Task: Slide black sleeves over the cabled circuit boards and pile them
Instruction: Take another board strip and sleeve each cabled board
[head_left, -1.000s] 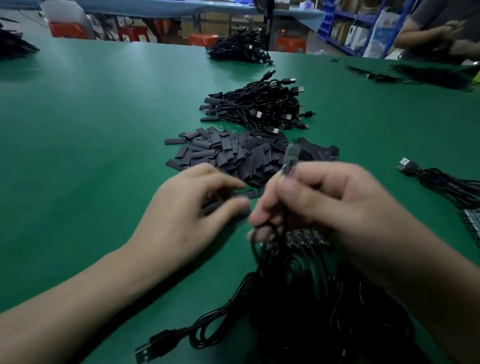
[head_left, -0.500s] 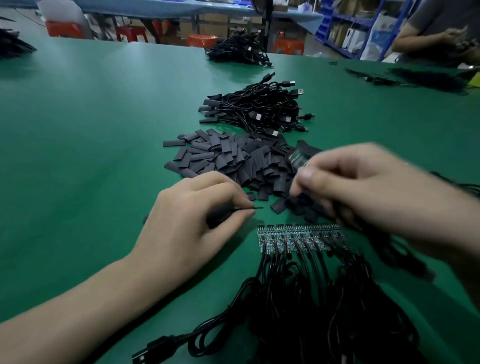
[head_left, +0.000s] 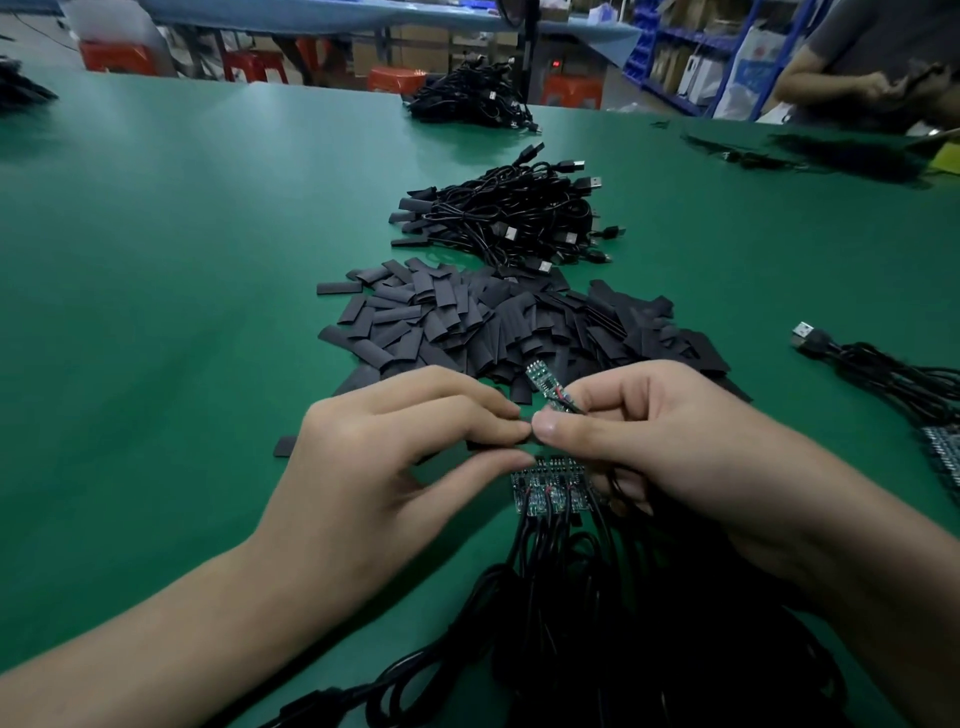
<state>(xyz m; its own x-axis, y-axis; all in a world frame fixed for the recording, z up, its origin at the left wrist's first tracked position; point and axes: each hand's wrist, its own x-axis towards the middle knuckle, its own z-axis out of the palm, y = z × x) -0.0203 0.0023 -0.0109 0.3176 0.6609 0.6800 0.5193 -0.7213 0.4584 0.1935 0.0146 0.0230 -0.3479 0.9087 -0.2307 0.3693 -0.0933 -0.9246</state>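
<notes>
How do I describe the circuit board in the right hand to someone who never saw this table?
On the green table, look in front of the heap of black sleeves. The right hand pinches one green circuit board by its cable end. Unlike the row of boards lying below, it is raised and tilted.

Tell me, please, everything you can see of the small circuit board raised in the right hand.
The circuit board is a small, narrow green strip dotted with tiny dark chips and silvery solder. It is bare, with no sleeve on it, and tilts up and away toward the sleeve pile. The right hand pinches its near end, where red wiring joins. The left hand holds a black sleeve just below it.
</notes>
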